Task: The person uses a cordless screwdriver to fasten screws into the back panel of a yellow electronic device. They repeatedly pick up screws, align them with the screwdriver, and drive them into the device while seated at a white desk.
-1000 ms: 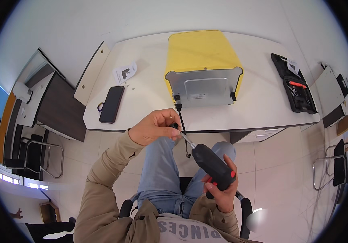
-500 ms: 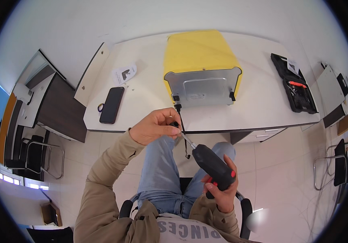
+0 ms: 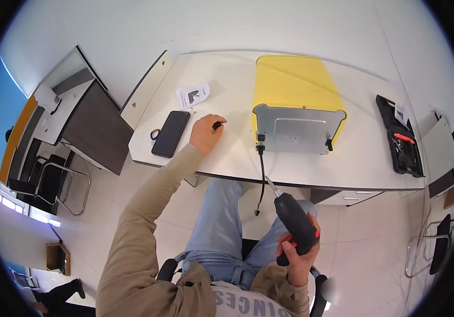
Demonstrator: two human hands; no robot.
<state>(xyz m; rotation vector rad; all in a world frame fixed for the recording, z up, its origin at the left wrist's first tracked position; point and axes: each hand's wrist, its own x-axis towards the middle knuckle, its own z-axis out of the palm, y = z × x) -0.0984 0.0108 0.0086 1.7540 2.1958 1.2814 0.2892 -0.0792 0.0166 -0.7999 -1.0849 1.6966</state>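
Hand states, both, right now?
Left hand: closed, holding a small black piece.
Right hand: closed, holding a black-and-red cordless screwdriver with a silver metal shaft.

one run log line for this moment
left hand: holds small black piece near phone | right hand: holds power screwdriver | yellow box: on desk, black cable attached

Moves the left hand [image 3: 206, 135] off the tip [image 3: 270, 183] of the black screwdriver [image 3: 294, 222] to the left part of the tabletop [image 3: 229, 150], behind its front edge and just beside the phone [image 3: 170, 134], carrying a small black piece [image 3: 217, 126]. Leaves the tip free of fingers.
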